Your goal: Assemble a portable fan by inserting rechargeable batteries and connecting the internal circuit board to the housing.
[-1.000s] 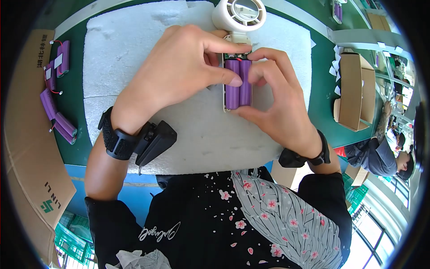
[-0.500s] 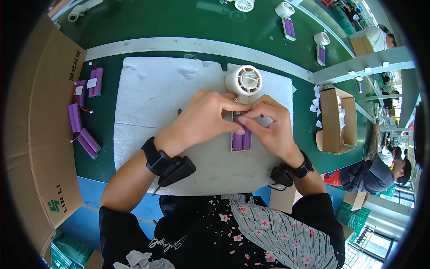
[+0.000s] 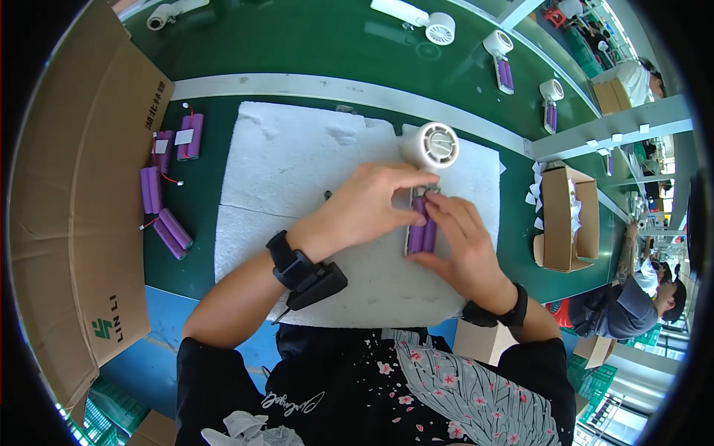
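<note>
A white handheld fan (image 3: 431, 146) lies on a white foam board (image 3: 290, 163), its round head pointing away from me. Two purple battery cells (image 3: 422, 232) sit side by side in its open handle. My left hand (image 3: 364, 197) grips the handle near the neck, with the index finger at the top and the thumb on the cells. From the right, my right hand (image 3: 468, 241) holds the same handle, fingers along its upper right side and thumb at its lower end. The small parts under my fingertips at the neck are partly hidden.
Several purple battery packs (image 3: 171, 232) with wires lie left of the board, beside a large cardboard box (image 3: 82, 201). An open carton (image 3: 554, 223) with white pieces stands at the right. Beyond a pale rail (image 3: 312, 83), more fans (image 3: 503, 68) lie on the green surface.
My right thumb has gone from the top of the cells to the handle's lower end, and that hand has opened wider along the handle. My left hand stays near the neck. The whole view has shifted.
</note>
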